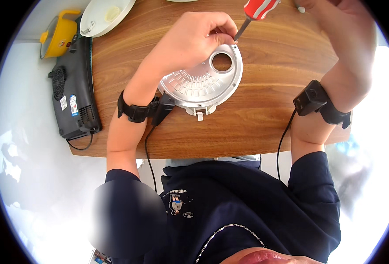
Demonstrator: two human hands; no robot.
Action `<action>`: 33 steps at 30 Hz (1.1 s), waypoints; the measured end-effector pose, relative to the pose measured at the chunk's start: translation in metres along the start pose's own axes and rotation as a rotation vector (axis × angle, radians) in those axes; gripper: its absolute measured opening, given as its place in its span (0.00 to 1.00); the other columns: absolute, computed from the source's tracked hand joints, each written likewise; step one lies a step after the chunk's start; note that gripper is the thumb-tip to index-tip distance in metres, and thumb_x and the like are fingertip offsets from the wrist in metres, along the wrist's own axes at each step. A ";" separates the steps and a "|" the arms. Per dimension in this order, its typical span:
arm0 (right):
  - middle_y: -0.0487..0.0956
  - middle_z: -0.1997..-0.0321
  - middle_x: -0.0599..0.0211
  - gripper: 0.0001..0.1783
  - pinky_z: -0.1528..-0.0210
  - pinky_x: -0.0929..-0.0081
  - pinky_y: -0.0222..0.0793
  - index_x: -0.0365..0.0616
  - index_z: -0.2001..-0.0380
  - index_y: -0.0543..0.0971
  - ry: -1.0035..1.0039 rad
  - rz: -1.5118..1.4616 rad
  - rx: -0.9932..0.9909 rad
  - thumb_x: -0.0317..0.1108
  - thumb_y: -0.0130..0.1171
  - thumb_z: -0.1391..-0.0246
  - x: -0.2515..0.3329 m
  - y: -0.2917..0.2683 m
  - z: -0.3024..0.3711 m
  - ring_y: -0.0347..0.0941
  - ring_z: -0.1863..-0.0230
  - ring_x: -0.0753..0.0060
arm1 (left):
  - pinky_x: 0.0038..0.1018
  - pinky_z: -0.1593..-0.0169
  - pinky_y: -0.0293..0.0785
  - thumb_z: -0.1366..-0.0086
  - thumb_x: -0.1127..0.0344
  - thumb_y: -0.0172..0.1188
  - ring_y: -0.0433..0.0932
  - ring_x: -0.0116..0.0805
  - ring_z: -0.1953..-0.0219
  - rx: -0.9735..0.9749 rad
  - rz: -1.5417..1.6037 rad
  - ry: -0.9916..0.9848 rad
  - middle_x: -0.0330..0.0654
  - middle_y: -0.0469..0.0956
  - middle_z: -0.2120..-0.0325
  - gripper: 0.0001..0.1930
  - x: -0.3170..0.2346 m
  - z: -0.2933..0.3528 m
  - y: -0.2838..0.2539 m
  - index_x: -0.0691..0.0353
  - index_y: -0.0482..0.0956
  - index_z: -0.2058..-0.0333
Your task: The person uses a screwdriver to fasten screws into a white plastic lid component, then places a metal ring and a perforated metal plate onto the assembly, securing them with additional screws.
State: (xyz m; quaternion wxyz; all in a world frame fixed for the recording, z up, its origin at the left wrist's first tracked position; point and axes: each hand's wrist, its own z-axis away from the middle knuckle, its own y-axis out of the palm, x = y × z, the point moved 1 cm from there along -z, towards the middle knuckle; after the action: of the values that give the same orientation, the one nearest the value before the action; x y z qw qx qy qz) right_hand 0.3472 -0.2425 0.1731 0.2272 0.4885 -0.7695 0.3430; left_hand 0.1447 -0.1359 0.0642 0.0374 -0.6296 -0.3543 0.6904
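A round silver metal cover point(199, 83) with a circular hole and rows of raised ribs lies on the table in front of me. My left hand point(199, 37) rests over its far rim, thumb and forefinger pinched at the screwdriver's tip; anything small between them is hidden. The screwdriver point(256, 9) has a red-and-white handle and stands tilted, its shaft meeting the rim at those fingertips. The top of its handle runs out of the picture. My right hand point(346, 9) is raised at the upper right, its fingers cut off by the edge, so its grip cannot be seen.
A black appliance point(73, 94) with vents and a cord lies along the table's point(273, 114) left edge. Beyond it are a yellow pot-like appliance point(56, 37) and a white round lid point(102, 17). Black devices with cables point(309, 99) are strapped to both my forearms.
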 end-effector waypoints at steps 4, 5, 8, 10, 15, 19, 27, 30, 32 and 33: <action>0.78 0.61 0.70 0.25 0.57 0.84 0.80 0.39 0.48 0.75 0.090 -0.048 0.214 0.18 0.71 0.50 -0.005 0.014 -0.004 0.78 0.58 0.82 | 0.28 0.57 0.76 0.33 0.78 0.61 0.81 0.31 0.62 0.013 -0.011 0.060 0.40 0.82 0.66 0.02 0.010 -0.005 0.011 0.67 0.80 0.62; 0.78 0.61 0.70 0.25 0.57 0.84 0.81 0.39 0.49 0.75 0.168 0.007 0.221 0.17 0.70 0.51 -0.005 0.015 -0.004 0.78 0.58 0.82 | 0.34 0.59 0.77 0.34 0.77 0.61 0.84 0.39 0.61 -0.027 0.029 0.105 0.46 0.79 0.66 0.01 0.017 -0.007 0.015 0.67 0.80 0.64; 0.79 0.62 0.70 0.24 0.56 0.81 0.82 0.41 0.50 0.76 0.199 0.257 0.203 0.15 0.69 0.51 0.009 0.032 -0.003 0.79 0.60 0.79 | 0.34 0.58 0.77 0.34 0.77 0.62 0.84 0.39 0.61 -0.116 -0.028 0.134 0.46 0.77 0.66 0.02 0.030 -0.010 0.023 0.67 0.80 0.63; 0.80 0.62 0.68 0.23 0.56 0.80 0.83 0.42 0.51 0.77 0.201 0.212 0.227 0.16 0.69 0.51 -0.004 0.026 -0.003 0.80 0.61 0.78 | 0.34 0.58 0.78 0.35 0.77 0.63 0.84 0.40 0.61 -0.105 -0.028 0.108 0.46 0.77 0.66 0.02 0.036 -0.015 0.026 0.67 0.80 0.63; 0.83 0.64 0.65 0.21 0.58 0.80 0.82 0.43 0.53 0.78 0.215 0.491 0.239 0.19 0.70 0.50 0.019 0.041 -0.002 0.81 0.64 0.78 | 0.35 0.57 0.77 0.36 0.76 0.64 0.82 0.41 0.63 -0.104 0.116 0.022 0.45 0.76 0.67 0.03 0.046 -0.015 0.037 0.68 0.81 0.64; 0.84 0.68 0.68 0.21 0.63 0.83 0.78 0.45 0.54 0.79 0.558 0.579 0.419 0.22 0.73 0.52 0.035 0.041 -0.032 0.81 0.67 0.80 | 0.32 0.57 0.79 0.35 0.78 0.64 0.82 0.36 0.62 -0.092 -0.096 0.069 0.43 0.77 0.65 0.04 0.046 -0.016 0.037 0.68 0.80 0.61; 0.82 0.74 0.72 0.20 0.66 0.81 0.73 0.47 0.57 0.80 0.185 0.705 0.264 0.27 0.75 0.54 0.018 0.038 -0.002 0.79 0.72 0.79 | 0.30 0.57 0.79 0.35 0.79 0.63 0.82 0.35 0.63 -0.089 -0.123 0.102 0.42 0.76 0.64 0.06 0.048 -0.015 0.037 0.69 0.79 0.60; 0.82 0.74 0.72 0.19 0.66 0.80 0.73 0.48 0.58 0.80 0.152 0.743 0.289 0.28 0.75 0.54 0.016 0.036 -0.003 0.79 0.72 0.78 | 0.30 0.57 0.80 0.35 0.78 0.63 0.82 0.35 0.63 -0.074 -0.091 0.081 0.42 0.76 0.64 0.06 0.045 -0.016 0.036 0.69 0.79 0.60; 0.82 0.75 0.72 0.19 0.67 0.79 0.72 0.48 0.58 0.80 0.133 0.768 0.296 0.28 0.75 0.55 0.015 0.035 -0.003 0.79 0.73 0.77 | 0.30 0.58 0.80 0.35 0.79 0.63 0.82 0.35 0.63 -0.073 -0.095 0.080 0.43 0.76 0.64 0.06 0.045 -0.015 0.036 0.69 0.80 0.60; 0.82 0.75 0.72 0.19 0.67 0.79 0.72 0.48 0.58 0.80 0.128 0.778 0.301 0.29 0.75 0.55 0.015 0.035 -0.002 0.79 0.73 0.76 | 0.30 0.57 0.80 0.35 0.78 0.63 0.82 0.35 0.63 -0.070 -0.116 0.092 0.43 0.77 0.63 0.05 0.045 -0.015 0.036 0.69 0.80 0.60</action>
State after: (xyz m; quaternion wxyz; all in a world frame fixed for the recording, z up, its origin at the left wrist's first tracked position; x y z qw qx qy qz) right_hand 0.3088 -0.2394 0.1740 0.0541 0.1669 -0.8223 0.5414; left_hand 0.1630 -0.1333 0.0076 0.0714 -0.6400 -0.4120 0.6446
